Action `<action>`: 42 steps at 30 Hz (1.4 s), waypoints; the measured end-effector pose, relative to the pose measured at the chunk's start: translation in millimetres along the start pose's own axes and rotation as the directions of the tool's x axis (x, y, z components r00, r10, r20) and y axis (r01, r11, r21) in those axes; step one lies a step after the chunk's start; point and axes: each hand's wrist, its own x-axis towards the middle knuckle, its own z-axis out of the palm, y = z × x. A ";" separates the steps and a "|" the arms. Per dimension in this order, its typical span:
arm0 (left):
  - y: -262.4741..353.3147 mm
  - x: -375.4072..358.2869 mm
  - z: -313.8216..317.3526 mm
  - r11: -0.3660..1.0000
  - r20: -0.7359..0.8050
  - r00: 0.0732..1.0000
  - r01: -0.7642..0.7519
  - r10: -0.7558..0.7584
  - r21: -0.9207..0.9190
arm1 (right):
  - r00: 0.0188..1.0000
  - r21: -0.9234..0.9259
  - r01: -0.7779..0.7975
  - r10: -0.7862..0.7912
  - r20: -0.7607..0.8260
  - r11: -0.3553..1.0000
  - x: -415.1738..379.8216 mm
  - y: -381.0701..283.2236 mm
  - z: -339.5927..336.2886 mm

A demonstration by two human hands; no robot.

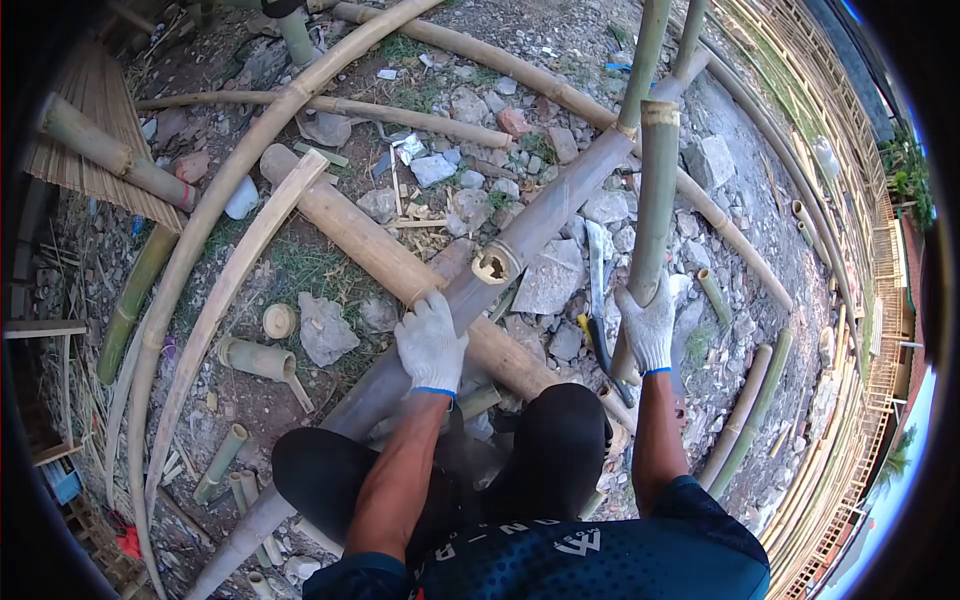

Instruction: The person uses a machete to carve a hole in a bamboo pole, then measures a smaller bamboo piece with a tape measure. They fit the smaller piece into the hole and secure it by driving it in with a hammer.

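Observation:
A thick grey bamboo pole (570, 195) runs diagonally across the ground, with a jagged hole cut into its upper side. My left hand (430, 342), in a white work glove with a blue cuff, grips this pole just below the hole, fingers curled over it. Beneath it crosses a tan bamboo pole (360, 225). My right hand (648, 325), gloved the same way, is closed around a shorter green bamboo piece (657, 190) that points away from me. Between both hands lies a long-bladed tool (597, 270) with a black and yellow handle.
Broken stones (548, 275) and rubble cover the ground. A curved bamboo pole (215, 220) and a split strip (235, 270) lie at left, near a short bamboo section (257, 358). Cut lengths (755, 420) lie at right, beside long stacked bamboo (835, 470).

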 end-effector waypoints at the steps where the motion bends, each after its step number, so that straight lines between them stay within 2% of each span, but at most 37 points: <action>1: 1.0 -2.9 0.5 1.000 -0.006 1.000 -0.001 0.001 0.012 | 0.995 -0.022 -0.092 0.092 0.043 0.996 -22.0 23.5 0.5; 3: 2.3 -8.8 1.4 0.999 0.000 1.000 -0.001 0.001 0.034 | 0.983 -0.109 -0.147 0.158 0.095 0.983 -69.0 61.7 4.1; 5: 4.5 -5.8 2.1 0.999 -0.019 1.000 0.007 -0.006 0.049 | 0.970 -0.111 -0.185 0.200 0.141 0.976 -107.5 108.8 13.2; 8: 8.3 -11.0 8.8 0.997 -0.041 0.999 0.019 -0.016 0.079 | 0.899 -0.286 -0.343 0.401 0.176 0.895 -141.1 121.6 23.5; 10: 12.1 -13.1 13.7 0.993 -0.070 0.997 0.028 -0.019 0.115 | 0.993 -0.281 -0.062 0.087 0.077 0.958 -135.8 123.2 33.3; 11: 15.4 -15.9 14.1 0.989 -0.088 0.996 0.037 -0.024 0.141 | 0.996 -0.288 0.085 -0.083 0.019 0.954 -123.2 119.1 41.1; 13: 21.8 -22.4 14.1 0.980 -0.122 0.992 0.049 -0.026 0.191 | 0.996 0.049 -0.024 0.020 0.083 0.999 -79.0 59.2 60.0; 14: 23.9 -25.8 15.0 0.977 -0.129 0.991 0.048 -0.022 0.207 | 0.976 0.135 -0.107 0.078 0.204 0.985 -52.4 42.1 76.5; 15: 26.1 -27.7 16.1 0.974 -0.139 0.990 0.051 -0.020 0.220 | 0.988 0.208 -0.105 0.078 0.134 0.972 -25.5 42.1 117.6; 17: 30.4 -29.1 18.0 0.971 -0.170 0.985 0.070 -0.031 0.228 | 0.978 0.305 -0.174 0.129 0.162 0.936 22.4 16.0 159.7; 20: 31.0 -34.0 21.0 0.977 -0.198 0.979 0.090 -0.052 0.191 | 0.891 0.421 -0.450 0.364 0.272 0.788 54.7 3.2 198.1; 22: 33.5 -34.3 14.8 0.990 -0.200 0.978 0.083 -0.059 0.116 | 0.896 0.423 -0.438 0.343 0.283 0.794 55.7 11.3 201.3; 23: 31.3 -32.9 10.0 0.998 -0.137 0.990 0.028 -0.021 0.050 | 0.901 0.425 -0.424 0.325 0.288 0.800 60.0 13.2 203.3; 25: 11.0 -39.7 -19.7 0.994 0.002 0.997 -0.072 0.072 -0.079 | 0.916 0.416 -0.400 0.349 0.195 0.817 54.7 17.2 215.2; 28: -61.4 -21.7 -31.0 0.887 0.278 0.937 -0.066 0.213 -0.458 | 0.925 0.407 -0.375 0.364 0.107 0.833 55.1 10.0 215.4; 29: -84.8 -16.9 -29.9 0.915 0.466 0.860 -0.003 0.208 -0.403 | 0.925 0.401 -0.372 0.369 0.087 0.837 53.2 7.6 212.8; 31: -95.1 -26.5 -31.0 0.855 0.622 0.754 0.165 0.212 -0.491 | 0.924 0.405 -0.381 0.359 0.132 0.831 53.0 12.8 215.1; 33: -91.7 -34.6 -29.3 0.868 0.576 0.803 0.171 0.151 -0.466 | 0.927 0.398 -0.374 0.342 0.153 0.838 57.3 16.2 215.5; 34: -90.2 -36.7 -31.7 0.876 0.553 0.825 0.174 0.120 -0.450 | 0.939 0.348 -0.331 0.270 0.214 0.877 53.9 14.1 196.7; 37: -83.3 -42.1 -39.6 0.911 0.521 0.850 0.155 0.074 -0.383 | 0.995 0.063 0.060 -0.065 0.080 0.996 20.6 27.5 133.3; 38: -84.4 -44.2 -36.7 0.913 0.508 0.859 0.153 0.066 -0.377 | 0.968 -0.115 0.234 -0.242 -0.061 0.965 10.9 50.0 115.8; 39: -85.7 -46.8 -32.6 0.917 0.496 0.866 0.148 0.061 -0.371 | 0.889 -0.309 0.364 -0.427 -0.164 0.878 0.0 75.9 96.9; 41: -82.8 -44.7 -31.7 0.925 0.474 0.879 0.131 0.058 -0.357 | 0.918 -0.520 0.159 -0.319 -0.235 0.839 -24.3 121.9 65.5; 42: -80.4 -47.0 -35.4 0.927 0.471 0.880 0.132 0.052 -0.350 | 0.975 -0.495 0.027 -0.131 -0.177 0.868 -33.6 145.3 56.7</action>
